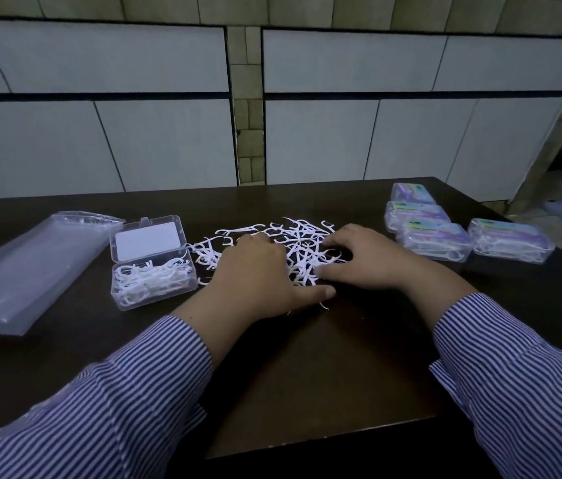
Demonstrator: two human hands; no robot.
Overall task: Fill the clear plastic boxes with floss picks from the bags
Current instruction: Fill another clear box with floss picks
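Gathering: both hands are down on the loose pile of floss picks [293, 247] mid-table, looks like the person is raking them together for the next scoop.
Left hand: the left hand [255, 274] lies palm down over the pile's near-left part, thumb stretched right; whether the fingertips pinch any picks, can't tell, they're hidden.
Right hand: the right hand [359, 257] is spread flat and fairly wide, fingers pressing on the pile's right edge, holding nothing that shows.
Open box: 1 clear plastic box [153, 271] sits just left of the pile, lid flipped back, already holding a good layer of picks. Probably parked there so the left hand has a short trip.
Filled boxes: 4 closed boxes [433, 240] with purple labels are grouped at the right, out of the way, so apparently done.
Bag: a flat clear bag [27, 267] lies far left, looks empty.
Picks: small, white, thin, hooked heads, all tangled, so likely to snag each other when lifted.
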